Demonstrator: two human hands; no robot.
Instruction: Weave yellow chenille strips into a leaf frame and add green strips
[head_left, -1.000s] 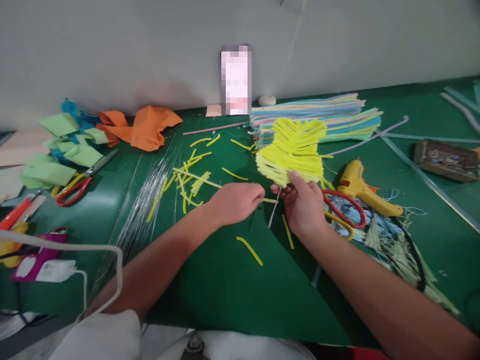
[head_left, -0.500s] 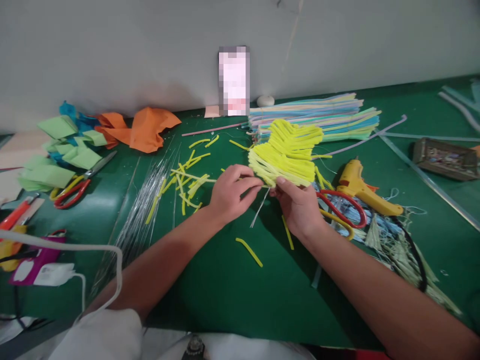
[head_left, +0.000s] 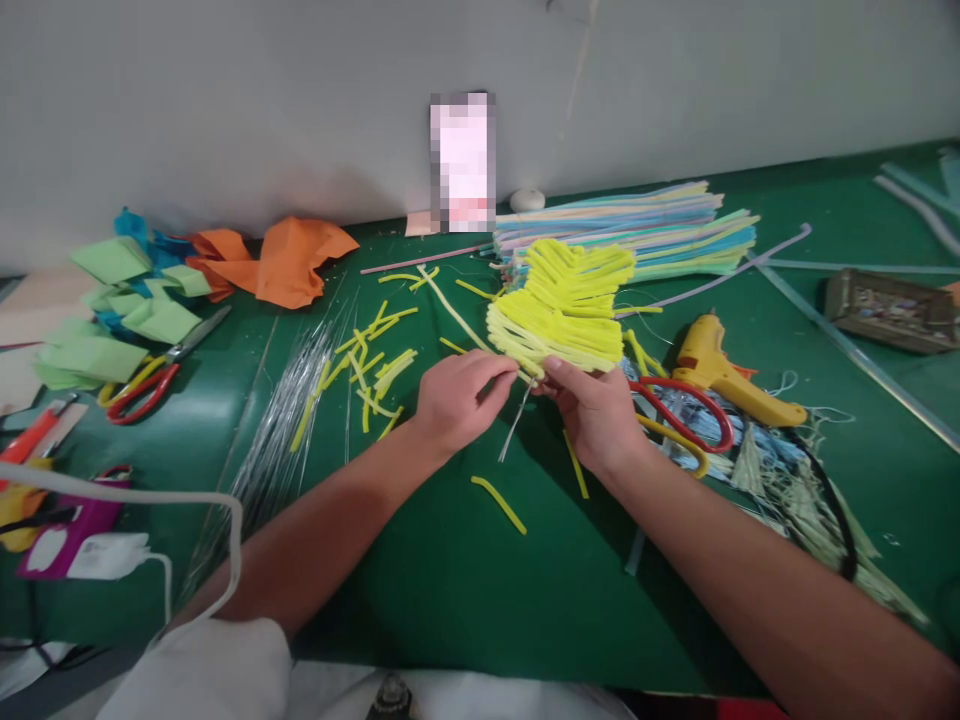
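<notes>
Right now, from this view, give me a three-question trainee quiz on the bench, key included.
1. The right hand holds: A) the phone, B) the yellow fuzzy piece, C) an orange sheet.
2. True or false: the glue gun lies to the right of that piece.
3. What colours are the handles of the scissors beside the pale green sheets?

Key: 1. B. 2. True. 3. Red and yellow.

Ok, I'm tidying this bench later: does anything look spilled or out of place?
Mainly the short yellow strips, strewn loosely across the green table, some lying over the silvery wires. They look untidy against the pastel stems, which lie in bundles.
</notes>
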